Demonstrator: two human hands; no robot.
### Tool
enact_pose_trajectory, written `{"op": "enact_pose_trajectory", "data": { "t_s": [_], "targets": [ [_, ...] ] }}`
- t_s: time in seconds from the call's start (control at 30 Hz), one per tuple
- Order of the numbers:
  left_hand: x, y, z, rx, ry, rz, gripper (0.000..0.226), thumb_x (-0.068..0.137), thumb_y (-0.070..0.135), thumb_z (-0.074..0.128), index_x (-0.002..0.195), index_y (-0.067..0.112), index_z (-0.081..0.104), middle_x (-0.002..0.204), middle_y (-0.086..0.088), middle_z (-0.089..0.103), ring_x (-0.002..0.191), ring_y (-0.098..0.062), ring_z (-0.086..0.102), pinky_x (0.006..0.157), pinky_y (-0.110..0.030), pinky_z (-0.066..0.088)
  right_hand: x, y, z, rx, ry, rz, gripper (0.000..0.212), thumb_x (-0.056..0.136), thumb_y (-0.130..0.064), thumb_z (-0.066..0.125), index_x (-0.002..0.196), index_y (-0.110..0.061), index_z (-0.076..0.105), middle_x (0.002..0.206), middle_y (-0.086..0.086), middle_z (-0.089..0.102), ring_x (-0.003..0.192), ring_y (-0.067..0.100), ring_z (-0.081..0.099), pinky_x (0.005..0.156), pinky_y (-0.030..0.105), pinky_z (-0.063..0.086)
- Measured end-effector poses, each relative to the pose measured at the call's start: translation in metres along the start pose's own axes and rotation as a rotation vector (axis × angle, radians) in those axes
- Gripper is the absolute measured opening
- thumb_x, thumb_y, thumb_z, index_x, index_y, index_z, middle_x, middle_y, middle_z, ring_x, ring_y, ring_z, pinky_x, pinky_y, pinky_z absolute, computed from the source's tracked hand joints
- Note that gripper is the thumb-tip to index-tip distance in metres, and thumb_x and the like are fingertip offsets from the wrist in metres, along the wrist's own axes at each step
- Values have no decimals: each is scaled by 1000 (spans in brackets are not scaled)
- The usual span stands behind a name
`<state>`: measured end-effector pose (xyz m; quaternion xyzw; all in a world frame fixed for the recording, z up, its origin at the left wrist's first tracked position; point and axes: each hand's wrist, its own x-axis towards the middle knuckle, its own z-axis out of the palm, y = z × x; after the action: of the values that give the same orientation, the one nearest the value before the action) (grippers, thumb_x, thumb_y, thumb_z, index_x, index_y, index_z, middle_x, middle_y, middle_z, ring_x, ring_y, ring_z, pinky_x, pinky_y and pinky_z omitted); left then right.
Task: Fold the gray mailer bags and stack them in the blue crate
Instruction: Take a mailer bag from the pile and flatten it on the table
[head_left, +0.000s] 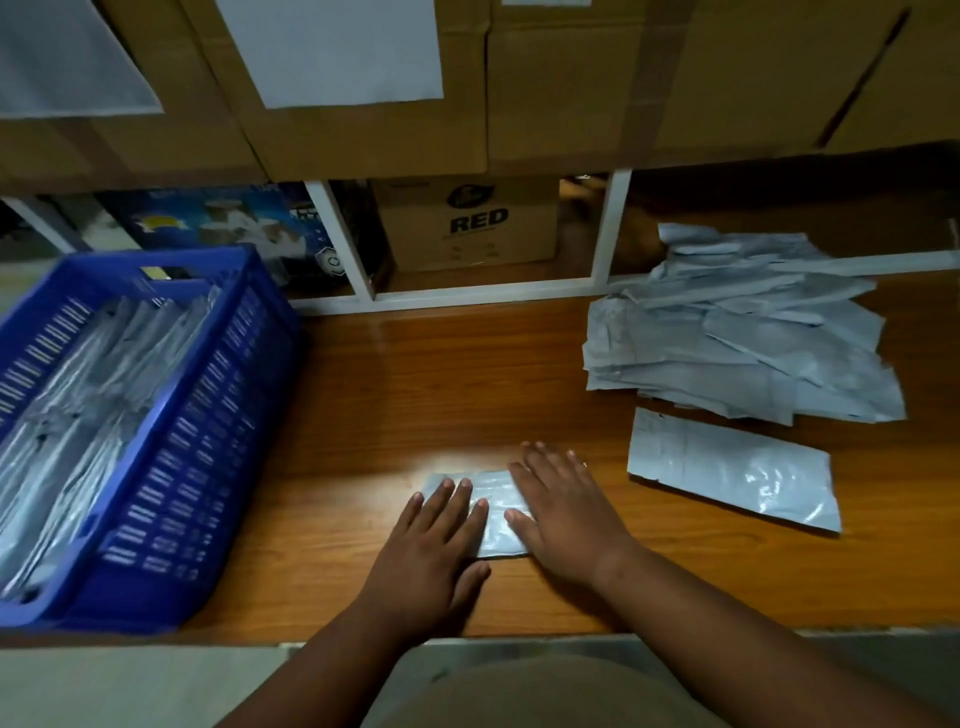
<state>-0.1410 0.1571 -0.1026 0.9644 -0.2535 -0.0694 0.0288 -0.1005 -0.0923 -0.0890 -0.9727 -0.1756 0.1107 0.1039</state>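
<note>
Mailer bag (493, 512) under both hands, loose pile (737, 332) right, crate (218, 415) left

Both hands cover much of the folded mailer bag (496, 512); blue crate (171, 457) cut off left

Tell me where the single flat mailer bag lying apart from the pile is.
In the head view, the single flat mailer bag lies on the wooden table, right of the right hand, just in front of the unfolded pile.
</note>
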Motion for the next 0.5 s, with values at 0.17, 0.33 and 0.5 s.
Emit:
{"op": "enact_pose_trajectory", "data": {
  "t_s": [0.17, 0.33, 0.5],
  "targets": [
    [11, 5, -9, -35, 157, 23, 57, 110, 50, 41, 154, 16, 53, 167, -11, 41, 158, -30, 31, 125, -54, 32, -3, 2, 8, -25, 15, 26, 75, 108, -66, 19, 171, -27, 13, 179, 4, 3, 165, 23, -4, 133, 53, 0],
    [70, 28, -7, -170, 174, 12, 58, 108, 38, 43, 159, 10, 45, 169, -15, 36, 158, -32, 30, 126, -51, 31, 3, -2, 8, -46, 57, 23, 70, 110, -52, 25, 172, -22, 11, 180, 5, 3, 165, 22, -5, 133, 51, 1],
    [71, 32, 11, -140, 145, 11, 64, 111, 38, 30, 169, 12, 23, 176, -10, 18, 165, -22, 7, 130, -50, 18, 4, 2, 18, -81, 42, 46, 72, 108, -49, 22, 172, -19, 5, 179, 6, -2, 165, 24, -9, 132, 56, 4]
  ]
}}
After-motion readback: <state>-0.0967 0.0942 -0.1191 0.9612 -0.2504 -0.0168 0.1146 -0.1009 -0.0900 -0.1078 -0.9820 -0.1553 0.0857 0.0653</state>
